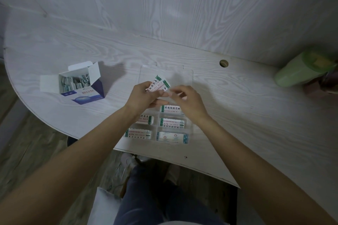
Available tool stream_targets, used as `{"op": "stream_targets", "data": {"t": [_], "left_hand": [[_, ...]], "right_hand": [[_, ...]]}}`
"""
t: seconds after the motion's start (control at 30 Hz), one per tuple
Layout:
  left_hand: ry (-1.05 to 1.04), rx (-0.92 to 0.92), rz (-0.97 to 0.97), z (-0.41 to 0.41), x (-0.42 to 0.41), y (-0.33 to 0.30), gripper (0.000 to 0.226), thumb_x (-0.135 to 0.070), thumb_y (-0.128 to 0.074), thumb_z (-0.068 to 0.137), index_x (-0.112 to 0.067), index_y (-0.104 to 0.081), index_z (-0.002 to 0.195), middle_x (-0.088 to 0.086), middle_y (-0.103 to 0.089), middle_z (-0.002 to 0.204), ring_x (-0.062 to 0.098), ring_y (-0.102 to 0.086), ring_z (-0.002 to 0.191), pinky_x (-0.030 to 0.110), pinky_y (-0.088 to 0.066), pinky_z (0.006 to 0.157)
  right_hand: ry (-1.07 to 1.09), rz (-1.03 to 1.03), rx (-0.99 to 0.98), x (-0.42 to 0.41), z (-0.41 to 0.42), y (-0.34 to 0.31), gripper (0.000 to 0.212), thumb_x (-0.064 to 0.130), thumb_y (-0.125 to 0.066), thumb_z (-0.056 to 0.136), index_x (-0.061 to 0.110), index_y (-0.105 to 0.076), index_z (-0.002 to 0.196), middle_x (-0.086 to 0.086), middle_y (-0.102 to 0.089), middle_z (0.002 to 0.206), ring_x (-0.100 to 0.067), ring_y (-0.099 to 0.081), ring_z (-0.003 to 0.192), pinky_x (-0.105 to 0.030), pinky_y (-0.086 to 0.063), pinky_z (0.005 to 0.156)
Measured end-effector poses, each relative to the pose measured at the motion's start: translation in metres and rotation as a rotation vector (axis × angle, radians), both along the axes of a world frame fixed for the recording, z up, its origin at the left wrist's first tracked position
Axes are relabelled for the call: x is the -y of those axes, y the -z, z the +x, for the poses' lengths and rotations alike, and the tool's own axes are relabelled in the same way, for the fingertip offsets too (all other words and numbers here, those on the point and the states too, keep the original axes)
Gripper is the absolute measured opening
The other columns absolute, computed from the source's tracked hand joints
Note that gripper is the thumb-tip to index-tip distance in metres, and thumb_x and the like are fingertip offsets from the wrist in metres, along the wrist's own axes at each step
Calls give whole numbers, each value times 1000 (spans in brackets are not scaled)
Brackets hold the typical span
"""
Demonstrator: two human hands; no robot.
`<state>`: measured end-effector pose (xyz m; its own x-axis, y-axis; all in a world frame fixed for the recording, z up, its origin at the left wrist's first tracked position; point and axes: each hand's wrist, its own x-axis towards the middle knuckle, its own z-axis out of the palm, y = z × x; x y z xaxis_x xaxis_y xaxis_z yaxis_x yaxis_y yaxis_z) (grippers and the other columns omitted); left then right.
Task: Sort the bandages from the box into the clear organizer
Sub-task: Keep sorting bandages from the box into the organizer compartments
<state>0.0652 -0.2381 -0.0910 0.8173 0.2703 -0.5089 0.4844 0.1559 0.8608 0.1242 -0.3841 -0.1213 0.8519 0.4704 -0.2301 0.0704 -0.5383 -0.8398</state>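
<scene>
Above the clear organizer, the left hand pinches wrapped bandages. Right hand fingers curl beside them; contact unclear. Bandage box sits open far left.

Dim, cool, flat light; soft shadow falls left of the box on the table. Wide-angle bending warps the edges (corners soft, hands slightly blurred).

Pale grey wood-grain tabletop; blue-and-white cardboard box at left; white paper bandages – green-edged, red print; pale green cylindrical container upper right.

Bandages between hands, above organizer
</scene>
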Motion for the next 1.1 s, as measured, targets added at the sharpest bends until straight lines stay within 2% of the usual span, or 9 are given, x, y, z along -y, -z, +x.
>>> {"op": "stream_targets", "data": {"t": [0.13, 0.23, 0.33, 0.47, 0.63, 0.7, 0.87, 1.0, 1.1], "left_hand": [[103, -6, -8, 1, 5, -2, 16, -10, -62, 91, -12, -61, 107, 3, -75, 87, 15, -72, 71, 28, -55, 75], [142, 1, -68, 1, 9, -4, 17, -16, -59, 93, -9, -63, 108, 8, -74, 94, 18, -72, 78, 26, -57, 76], [100, 13, -95, 0, 9, -4, 20, -16, -50, 98, -5, -65, 104, 12, -73, 92, 18, -72, 76, 24, -57, 73], [58, 19, -35, 0, 8, -4, 13, -4, -58, 92, -1, -66, 101, 11, -72, 90, 17, -72, 72, 22, -58, 66], [-33, 72, -8, -3, 9, -3, 7, -11, -61, 90, -11, -68, 91, 0, -72, 80, 11, -70, 69, 20, -57, 63], [-52, 65, 37, -5, 7, 2, 8, -14, -60, 92, -14, -67, 90, 2, -72, 83, 11, -69, 73, 20, -57, 67], [-163, 46, 8, -7, -1, 12, 15, -11, -57, 93, -5, -62, 107, 9, -72, 90, 13, -72, 81, 21, -58, 68], [-210, 45, -17, -10, -6, 14, 14, -11, -56, 94, -6, -60, 107, 4, -74, 80, 17, -72, 76, 22, -57, 69], [-215, 30, -12, -11, -6, 13, 14, -11, -55, 95, -7, -59, 107, 4, -73, 80, 14, -72, 72, 20, -56, 66]], "right_hand": [[98, 233, -171, -6, 6, -18, 2, 18, -66, 88, 20, -66, 87, 9, -66, 84, -3, -60, 77, -16, -45, 66], [129, 255, -160, -3, 7, -17, 18, 8, -69, 84, 24, -66, 75, 8, -68, 75, 0, -61, 67, -15, -43, 61], [180, 279, -207, 1, 7, -17, 14, 5, -72, 80, 19, -70, 80, 6, -68, 74, 2, -62, 64, -10, -42, 58], [200, 233, -225, 4, 7, -17, 15, 3, -72, 80, 17, -70, 87, -2, -71, 85, -9, -65, 74, -13, -42, 61], [236, 294, -284, 13, 3, -16, 16, -3, -64, 85, 8, -66, 97, -14, -71, 89, -13, -70, 66, -14, -49, 57], [240, 275, -288, 16, 3, -12, 22, -4, -60, 88, 10, -66, 103, -14, -70, 87, -12, -69, 66, -15, -51, 60], [322, 186, -295, 19, 5, 2, 16, -4, -60, 88, 10, -66, 84, -7, -66, 76, -12, -64, 62, -25, -54, 64], [338, 20, -214, 14, 0, 15, 10, 5, -64, 87, 12, -61, 81, -6, -66, 76, -13, -64, 61, -28, -54, 63], [309, -66, -155, 13, -6, 19, 6, 7, -64, 87, 12, -61, 83, -1, -63, 76, -13, -64, 65, -15, -48, 59]]}}
